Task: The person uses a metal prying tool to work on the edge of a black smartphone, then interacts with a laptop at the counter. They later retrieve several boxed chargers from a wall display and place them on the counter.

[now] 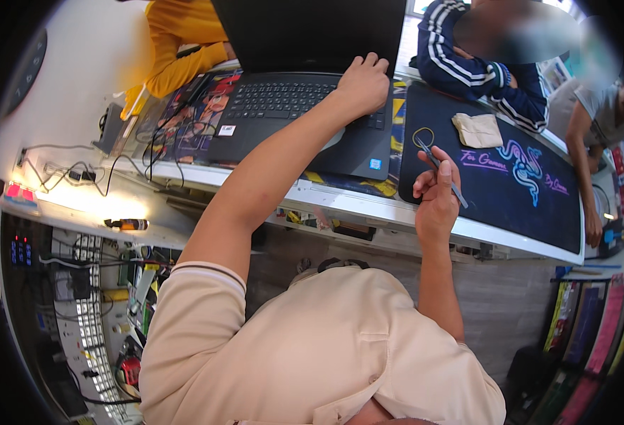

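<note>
Your left hand (363,83) rested curled on the laptop (305,106) at 12 o'clock; your right hand (436,195) pinched tweezers (439,168) over the table (368,205) edge

the left arm stretches far forward, bare from a short beige sleeve, elbow nearly straight. the left hand (363,83) lies palm down at its end, knuckles up, fingers curled and pressed down. the right arm is bent, its forearm rising steeply, wrist cocked back. the right hand (436,193) is closed in a loose fist, thumb up along the side, pinching something thin between thumb and fingers. it sits nearer the body than the left hand, and well apart from it.
</note>
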